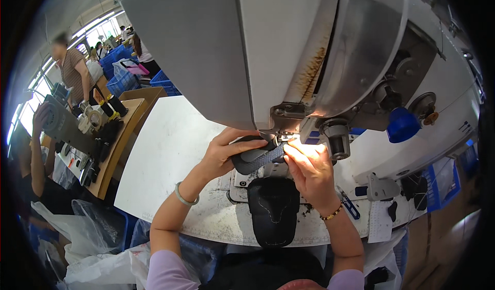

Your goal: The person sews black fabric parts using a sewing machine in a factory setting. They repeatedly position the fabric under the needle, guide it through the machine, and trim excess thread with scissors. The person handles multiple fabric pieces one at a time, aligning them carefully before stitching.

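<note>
My left hand (223,151) is closed on a dark, padded-looking piece (245,162), thumb laid over its top, beneath the head of a large sewing machine (206,42). A grey textured strip (267,158) runs along that piece. My right hand (312,176) pinches the strip's right end by the lit needle area, where the machine head partly hides the fingertips. Below the hands, a black shoe upper piece (273,212) with pale stitched lines rests near the table's front edge; whether it joins the held piece, I cannot tell.
Dark scraps litter the white table (154,151). A blue-edged hand tool (349,205) and a paper sheet (380,222) lie at right, near a blue crate (444,184). Plastic bags (98,233) hang at lower left. Another person's arm (38,151) is by a neighbouring machine (67,127).
</note>
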`<state>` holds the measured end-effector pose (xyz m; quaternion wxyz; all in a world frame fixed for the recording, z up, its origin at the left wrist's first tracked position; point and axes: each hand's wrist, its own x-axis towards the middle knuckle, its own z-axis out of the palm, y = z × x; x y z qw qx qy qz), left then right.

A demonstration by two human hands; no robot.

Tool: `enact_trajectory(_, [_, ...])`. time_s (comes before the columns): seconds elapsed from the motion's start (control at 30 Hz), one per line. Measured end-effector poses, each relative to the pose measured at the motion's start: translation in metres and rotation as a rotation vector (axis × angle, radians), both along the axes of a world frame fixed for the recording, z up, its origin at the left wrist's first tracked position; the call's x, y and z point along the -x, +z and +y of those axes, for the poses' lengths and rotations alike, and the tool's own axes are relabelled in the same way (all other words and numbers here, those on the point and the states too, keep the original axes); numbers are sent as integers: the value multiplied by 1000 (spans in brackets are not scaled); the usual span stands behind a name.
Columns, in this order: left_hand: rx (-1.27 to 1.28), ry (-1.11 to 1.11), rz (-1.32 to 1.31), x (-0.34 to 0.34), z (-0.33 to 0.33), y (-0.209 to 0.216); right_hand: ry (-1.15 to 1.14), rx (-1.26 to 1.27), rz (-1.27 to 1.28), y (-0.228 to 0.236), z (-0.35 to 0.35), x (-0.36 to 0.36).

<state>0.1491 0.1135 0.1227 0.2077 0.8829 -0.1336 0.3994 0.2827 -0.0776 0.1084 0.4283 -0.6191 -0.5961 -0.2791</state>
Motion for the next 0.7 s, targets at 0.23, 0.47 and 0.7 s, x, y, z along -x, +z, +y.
enact_trajectory(0.23, [-53, -85, -15, -2, -3, 2, 8, -20, -41, -2, -2, -3])
enact_trajectory(0.47, [-204, -114, -11, 6, -12, 7, -6, -123, -157, -12, -2, -5])
enact_trajectory(0.7, [-304, 55, -26, 15, -49, 9, 203, -151, -259, -12, -10, 5])
